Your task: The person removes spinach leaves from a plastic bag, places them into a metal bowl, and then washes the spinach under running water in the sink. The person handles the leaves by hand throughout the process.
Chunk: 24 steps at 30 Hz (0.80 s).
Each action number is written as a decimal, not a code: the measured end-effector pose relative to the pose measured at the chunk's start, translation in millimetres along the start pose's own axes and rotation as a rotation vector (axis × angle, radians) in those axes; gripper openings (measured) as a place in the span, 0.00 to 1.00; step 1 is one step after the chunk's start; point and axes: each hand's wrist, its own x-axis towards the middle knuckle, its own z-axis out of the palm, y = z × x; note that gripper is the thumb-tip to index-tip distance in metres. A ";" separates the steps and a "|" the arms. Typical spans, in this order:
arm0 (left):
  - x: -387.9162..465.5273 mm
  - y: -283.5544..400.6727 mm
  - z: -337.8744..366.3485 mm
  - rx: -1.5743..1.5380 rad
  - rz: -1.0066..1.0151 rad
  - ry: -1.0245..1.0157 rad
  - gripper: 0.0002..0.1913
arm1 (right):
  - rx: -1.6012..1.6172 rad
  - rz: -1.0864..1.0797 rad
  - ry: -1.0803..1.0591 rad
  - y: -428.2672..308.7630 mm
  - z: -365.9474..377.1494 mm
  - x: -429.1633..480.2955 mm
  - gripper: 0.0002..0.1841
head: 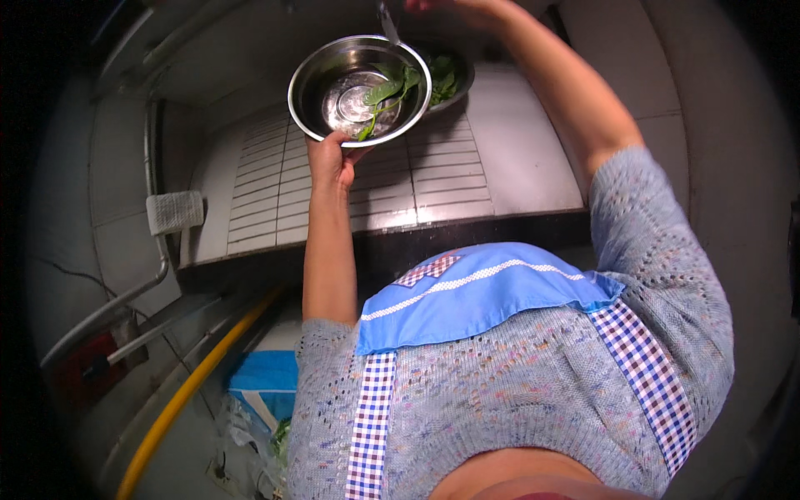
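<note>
My left hand (333,160) grips the near rim of a round stainless steel bowl (306,70), thumb over the edge. The bowl is tilted a little, and a few green leaves on a stem (382,94) lie in its right side. A stream of water (389,26) comes down at the bowl's far rim. My right hand (456,5) is at the top edge, blurred and partly cut off; whether it holds anything cannot be told. Behind and right of the steel bowl, partly hidden by it, a darker bowl (469,84) holds more green leaves (442,80).
Under the bowls is a white tiled counter (525,144) with a grooved part and a dark front edge. A white cloth (175,212) hangs on a pipe at the left. Below are a yellow hose or pipe (194,387), a blue bag (265,375) and clear plastic with greens.
</note>
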 end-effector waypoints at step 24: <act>97.3 43.2 18.0 0.695 0.690 0.336 0.41 | -1.236 -0.419 -0.290 164.3 -10.2 37.9 0.10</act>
